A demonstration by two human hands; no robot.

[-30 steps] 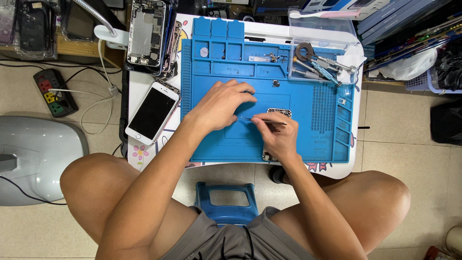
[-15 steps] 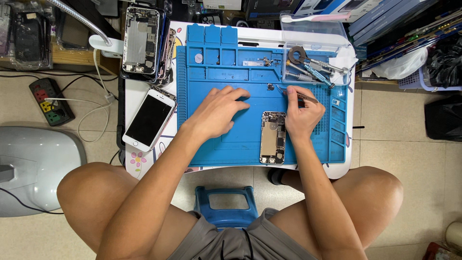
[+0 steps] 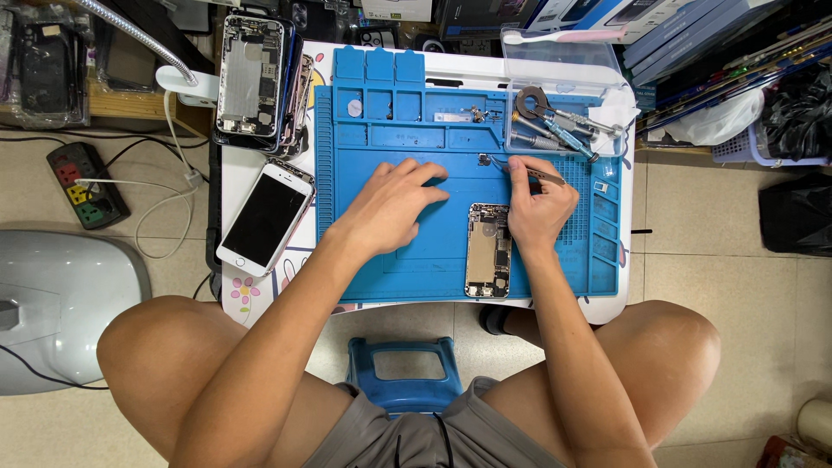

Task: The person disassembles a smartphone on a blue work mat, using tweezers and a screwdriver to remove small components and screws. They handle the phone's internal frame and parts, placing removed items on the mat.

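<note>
Head view: my right hand (image 3: 539, 206) pinches tweezers (image 3: 524, 171), their tip at a small part (image 3: 484, 159) on the blue mat (image 3: 416, 260). My left hand (image 3: 392, 205) rests flat, fingers loosely spread, holding nothing. Opened phone (image 3: 488, 250) lies just below my right hand.

Bright, even overhead light fills a sharp picture. Soft shadows lie just under the fingers (image 3: 416, 173) on the blue mat (image 3: 390, 260). Beyond the fingertips, edges bow slightly.
</note>
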